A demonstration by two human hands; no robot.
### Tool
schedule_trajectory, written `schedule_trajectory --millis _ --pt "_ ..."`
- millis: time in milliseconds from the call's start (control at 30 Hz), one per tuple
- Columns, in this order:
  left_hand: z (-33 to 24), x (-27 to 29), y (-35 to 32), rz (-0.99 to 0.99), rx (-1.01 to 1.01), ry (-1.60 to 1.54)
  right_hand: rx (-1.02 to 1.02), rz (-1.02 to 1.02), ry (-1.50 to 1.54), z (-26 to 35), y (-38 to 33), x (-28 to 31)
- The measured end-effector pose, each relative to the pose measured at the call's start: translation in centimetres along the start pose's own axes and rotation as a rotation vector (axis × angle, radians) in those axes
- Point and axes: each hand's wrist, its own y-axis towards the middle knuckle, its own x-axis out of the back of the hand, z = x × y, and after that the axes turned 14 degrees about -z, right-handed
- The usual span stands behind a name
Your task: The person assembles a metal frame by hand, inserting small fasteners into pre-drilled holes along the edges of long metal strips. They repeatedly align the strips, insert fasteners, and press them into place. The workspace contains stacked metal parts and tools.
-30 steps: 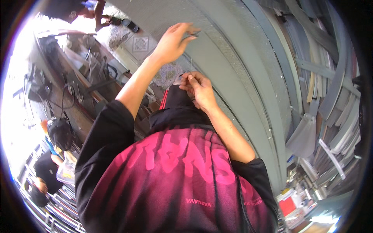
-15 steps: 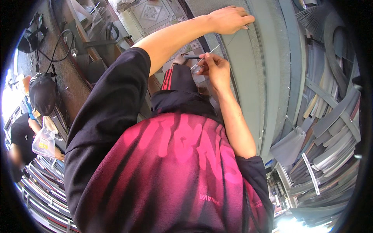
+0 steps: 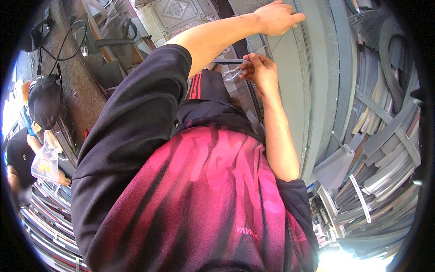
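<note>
My left hand [image 3: 280, 19] reaches across to the top of the view, over a long grey-green strip [image 3: 283, 63]. Its fingers are pinched together, and what they hold is too small to make out. A faint thin line runs down from it toward my right hand [image 3: 262, 75], which sits lower, beside the strip's left edge. Thumb and fingers of my right hand are closed on a crumpled piece of clear plastic [image 3: 232, 74]. A narrow dark bar [image 3: 228, 61] passes close to those fingertips.
Bundles of grey strips [image 3: 385, 167] crowd the right side, with a grey bag [image 3: 335, 165] hanging there. At the left, a person in black [image 3: 20, 156] holds a clear plastic bag [image 3: 45, 164]. A black cap-like thing [image 3: 44, 99] lies near a brown surface [image 3: 84, 95] with a cable [image 3: 85, 36].
My left hand has moved slightly up and right. My right hand has moved slightly right; the thin pale stick at its fingers now shows only faintly. The person at left has shifted outward in view.
</note>
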Motion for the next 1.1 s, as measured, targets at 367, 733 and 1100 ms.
schedule_trajectory --millis 367,733,1100 --pt "-0.5 0.2 0.1 0.06 0.054 0.051 0.007 -0.013 0.03 -0.6 -0.1 0.5" --pt "-0.6 0.5 0.3 0.03 0.051 0.042 0.03 -0.036 0.08 -0.7 -0.4 0.3" --pt "-0.9 0.8 0.5 0.053 0.099 0.034 0.118 -0.271 0.158 -1.0 1.2 -2.0"
